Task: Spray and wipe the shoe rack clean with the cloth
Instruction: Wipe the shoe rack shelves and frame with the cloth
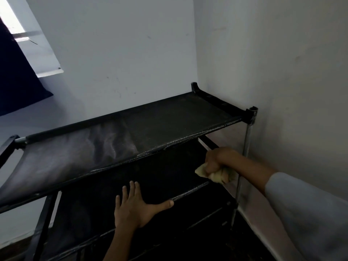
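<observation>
From the head camera, a black rack (131,129) with fabric shelves stands in a corner between two pale walls (282,63). Its top shelf (178,113) shows a greyish, dusty patch left of the middle. A metal post (245,147) runs down the rack's right front corner, close to the right wall.

The right hand (214,160) reaches in under the top shelf at the right end of the second shelf (150,178). Its fingers are curled round a crumpled yellow cloth (218,175), which lies against that shelf just beside the post. A light grey sleeve (301,204) covers the forearm.

The left hand (134,206) lies flat on the second shelf's front part, fingers straight and spread, thumb stretched along the front edge. It holds nothing.

At upper left, a dark curtain (17,78) hangs beside a bright window (13,21).
</observation>
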`<state>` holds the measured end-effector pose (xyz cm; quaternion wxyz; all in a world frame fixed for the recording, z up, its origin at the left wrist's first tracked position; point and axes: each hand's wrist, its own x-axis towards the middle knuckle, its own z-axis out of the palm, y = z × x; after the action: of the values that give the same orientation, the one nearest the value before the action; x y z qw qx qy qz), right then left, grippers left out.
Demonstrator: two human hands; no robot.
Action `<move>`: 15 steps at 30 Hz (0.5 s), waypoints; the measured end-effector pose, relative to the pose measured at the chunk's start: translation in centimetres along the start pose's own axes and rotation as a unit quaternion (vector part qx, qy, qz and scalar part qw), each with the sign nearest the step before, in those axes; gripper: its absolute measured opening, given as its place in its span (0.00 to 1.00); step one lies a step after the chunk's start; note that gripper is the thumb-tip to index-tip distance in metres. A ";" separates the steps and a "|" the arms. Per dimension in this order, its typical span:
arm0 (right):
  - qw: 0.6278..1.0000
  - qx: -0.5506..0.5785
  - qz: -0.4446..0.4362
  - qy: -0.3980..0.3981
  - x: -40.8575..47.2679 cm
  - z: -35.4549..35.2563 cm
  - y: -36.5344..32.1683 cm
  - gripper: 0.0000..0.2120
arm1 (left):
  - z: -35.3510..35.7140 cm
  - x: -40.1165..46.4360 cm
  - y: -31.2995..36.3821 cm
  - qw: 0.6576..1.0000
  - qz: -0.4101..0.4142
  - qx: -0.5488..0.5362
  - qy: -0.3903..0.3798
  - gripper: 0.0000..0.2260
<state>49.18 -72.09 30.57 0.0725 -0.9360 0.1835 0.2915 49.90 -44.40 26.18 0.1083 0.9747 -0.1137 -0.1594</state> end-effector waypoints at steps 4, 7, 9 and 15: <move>0.993 0.000 0.069 0.096 -1.4 1.0 -2.8 0.26 | -0.2 -0.1 0.0 1.000 -0.003 -0.010 -0.006 0.68; 0.981 0.012 0.089 0.170 -2.3 2.3 -6.6 0.24 | -0.1 0.2 -0.2 1.000 0.000 -0.020 -0.014 0.68; 0.981 0.042 0.031 0.187 -2.8 3.2 -10.6 0.22 | 0.2 0.4 -0.5 1.000 0.006 -0.016 -0.005 0.66; 0.974 0.018 -0.106 0.200 -4.1 5.7 -17.4 0.16 | 1.1 1.6 -1.5 0.999 0.026 0.035 0.006 0.52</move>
<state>49.80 -53.47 28.77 0.0819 -0.9880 0.0989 0.0860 51.29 -43.61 24.32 0.0791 0.9755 -0.1440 -0.1462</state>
